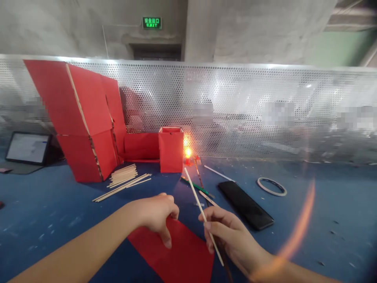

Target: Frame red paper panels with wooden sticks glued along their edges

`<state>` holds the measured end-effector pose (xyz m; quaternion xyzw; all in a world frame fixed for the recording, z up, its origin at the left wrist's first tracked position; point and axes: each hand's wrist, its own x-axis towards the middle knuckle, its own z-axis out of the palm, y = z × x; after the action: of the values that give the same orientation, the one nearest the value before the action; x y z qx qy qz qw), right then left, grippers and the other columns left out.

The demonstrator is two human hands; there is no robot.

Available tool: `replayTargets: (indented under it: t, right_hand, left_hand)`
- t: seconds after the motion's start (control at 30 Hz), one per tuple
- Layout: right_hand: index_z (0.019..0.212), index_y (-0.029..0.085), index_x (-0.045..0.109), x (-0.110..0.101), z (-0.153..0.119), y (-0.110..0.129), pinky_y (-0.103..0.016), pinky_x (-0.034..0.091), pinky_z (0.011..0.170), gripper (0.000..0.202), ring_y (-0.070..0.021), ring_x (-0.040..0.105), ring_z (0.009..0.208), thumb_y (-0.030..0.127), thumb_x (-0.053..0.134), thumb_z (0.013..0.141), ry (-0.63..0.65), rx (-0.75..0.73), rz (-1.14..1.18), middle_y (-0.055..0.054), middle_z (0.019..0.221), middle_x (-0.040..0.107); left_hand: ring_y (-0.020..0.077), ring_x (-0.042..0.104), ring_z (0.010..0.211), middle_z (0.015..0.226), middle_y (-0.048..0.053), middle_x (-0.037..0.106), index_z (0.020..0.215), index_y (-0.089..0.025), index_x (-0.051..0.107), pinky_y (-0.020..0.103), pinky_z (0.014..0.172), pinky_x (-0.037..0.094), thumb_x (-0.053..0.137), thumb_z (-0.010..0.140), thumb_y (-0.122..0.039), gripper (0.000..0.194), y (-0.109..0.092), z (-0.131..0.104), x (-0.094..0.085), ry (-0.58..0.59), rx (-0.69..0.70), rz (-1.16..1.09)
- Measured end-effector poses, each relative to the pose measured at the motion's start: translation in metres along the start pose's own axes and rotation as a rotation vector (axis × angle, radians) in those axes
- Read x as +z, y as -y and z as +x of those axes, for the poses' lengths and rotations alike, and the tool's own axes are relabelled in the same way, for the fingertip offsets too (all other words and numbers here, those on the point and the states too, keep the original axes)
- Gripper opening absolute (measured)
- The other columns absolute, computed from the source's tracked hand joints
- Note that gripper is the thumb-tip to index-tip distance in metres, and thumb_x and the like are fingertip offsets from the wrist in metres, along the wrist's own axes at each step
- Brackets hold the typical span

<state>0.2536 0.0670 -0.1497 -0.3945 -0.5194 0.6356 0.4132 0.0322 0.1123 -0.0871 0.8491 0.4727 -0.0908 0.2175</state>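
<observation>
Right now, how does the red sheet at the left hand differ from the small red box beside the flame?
The red sheet is flat; the small red box stands upright, open-topped. The left hand grips the red sheet; no hand touches the small red box. Both are red.

Left hand (159,212), right hand (231,234) and 2 forearms (97,239) are all bare.

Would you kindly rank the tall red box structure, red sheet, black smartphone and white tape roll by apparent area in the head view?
1. Tall red box structure
2. Red sheet (nearer; cut off by the frame)
3. Black smartphone
4. White tape roll
</observation>
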Motion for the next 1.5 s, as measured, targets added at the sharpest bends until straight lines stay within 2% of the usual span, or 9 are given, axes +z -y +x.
replayTargets:
  t: [0.2, 0.4, 0.57, 0.73, 0.87, 1.13, 1.23, 1.37, 1.5]
  right_hand:
    - [0.079, 0.018, 0.064, -0.005, 0.009, 0.008, -0.021, 0.038, 0.048, 0.023, -0.0091, 0.053, 0.044, 0.033, 0.079, 0.068, -0.048, -0.053, 0.2, 0.005, 0.051, 0.059]
    - [0.082, 0.018, 0.066, -0.009, 0.011, 0.005, -0.022, 0.038, 0.05, 0.03, -0.0096, 0.053, 0.046, 0.041, 0.082, 0.071, -0.077, -0.083, 0.112, 0.005, 0.053, 0.059]
    - [0.083, 0.019, 0.063, -0.01, 0.005, -0.005, -0.023, 0.037, 0.052, 0.03, -0.0099, 0.052, 0.049, 0.047, 0.074, 0.08, 0.063, -0.105, 0.008, 0.003, 0.056, 0.062]
    - [0.083, 0.017, 0.065, -0.005, 0.003, -0.004, -0.021, 0.035, 0.05, 0.027, -0.0078, 0.049, 0.049, 0.042, 0.073, 0.077, 0.06, 0.035, -0.105, 0.0, 0.068, 0.067]
    - [0.081, 0.017, 0.063, -0.001, 0.001, -0.002, -0.019, 0.035, 0.049, 0.031, -0.007, 0.049, 0.049, 0.043, 0.075, 0.071, 0.039, 0.108, -0.112, 0.0, 0.067, 0.066]
    - [0.086, 0.018, 0.063, 0.001, -0.008, -0.004, -0.018, 0.038, 0.051, 0.039, -0.0068, 0.055, 0.053, 0.051, 0.08, 0.076, 0.223, 0.032, 0.053, 0.003, 0.067, 0.062]
    - [0.09, 0.018, 0.063, 0.002, -0.011, -0.002, -0.019, 0.043, 0.059, 0.037, -0.0071, 0.056, 0.06, 0.051, 0.077, 0.081, 0.273, -0.005, 0.013, 0.002, 0.074, 0.062]
    - [0.096, 0.019, 0.063, -0.001, -0.008, -0.003, -0.023, 0.046, 0.061, 0.037, -0.0092, 0.057, 0.061, 0.054, 0.07, 0.087, 0.262, -0.094, -0.051, 0.002, 0.072, 0.061]
    - [0.094, 0.018, 0.068, -0.001, 0.003, -0.001, -0.025, 0.046, 0.057, 0.036, -0.0106, 0.056, 0.057, 0.053, 0.064, 0.09, 0.214, -0.183, -0.224, -0.001, 0.071, 0.063]
  left_hand:
    - [0.0244, 0.063, 0.084, 0.095, 0.004, 0.07, 0.091, -0.024, 0.068, 0.032, 0.068, 0.041, 0.057, 0.087, -0.042, 0.021, 0.001, -0.002, -0.014, -0.042, 0.036, -0.089]
    - [0.0233, 0.062, 0.079, 0.092, 0.002, 0.069, 0.089, -0.025, 0.069, 0.029, 0.06, 0.039, 0.069, 0.074, -0.044, 0.024, 0.004, 0.001, 0.002, -0.078, -0.01, -0.198]
    - [0.0209, 0.062, 0.074, 0.085, 0.0, 0.068, 0.089, -0.024, 0.069, 0.027, 0.058, 0.039, 0.064, 0.078, -0.049, 0.027, 0.004, 0.003, 0.023, -0.159, -0.009, -0.284]
    - [0.0184, 0.057, 0.068, 0.075, 0.001, 0.068, 0.082, -0.022, 0.071, 0.028, 0.06, 0.038, 0.05, 0.089, -0.039, 0.027, 0.009, 0.004, 0.02, -0.178, 0.088, -0.279]
    - [0.0164, 0.054, 0.063, 0.069, -0.001, 0.065, 0.079, -0.021, 0.072, 0.026, 0.058, 0.037, 0.058, 0.084, -0.033, 0.019, 0.018, 0.009, 0.019, -0.215, 0.091, -0.299]
    - [0.0171, 0.064, 0.067, 0.069, -0.001, 0.071, 0.072, -0.022, 0.075, 0.024, 0.06, 0.042, 0.073, 0.076, -0.03, 0.009, 0.029, 0.018, 0.024, -0.232, 0.15, -0.395]
    - [0.0201, 0.063, 0.079, 0.086, 0.001, 0.07, 0.084, -0.024, 0.077, 0.028, 0.071, 0.045, 0.073, 0.079, -0.037, 0.014, 0.032, 0.014, 0.026, -0.324, 0.19, -0.365]
    - [0.0257, 0.056, 0.092, 0.094, 0.007, 0.063, 0.095, -0.021, 0.074, 0.039, 0.086, 0.04, 0.048, 0.096, -0.038, 0.031, 0.031, 0.005, 0.035, -0.527, 0.18, -0.351]
    - [0.021, 0.059, 0.087, 0.092, 0.005, 0.065, 0.095, -0.021, 0.07, 0.034, 0.082, 0.045, 0.042, 0.098, -0.041, 0.035, 0.02, -0.008, 0.049, -0.592, 0.218, -0.499]
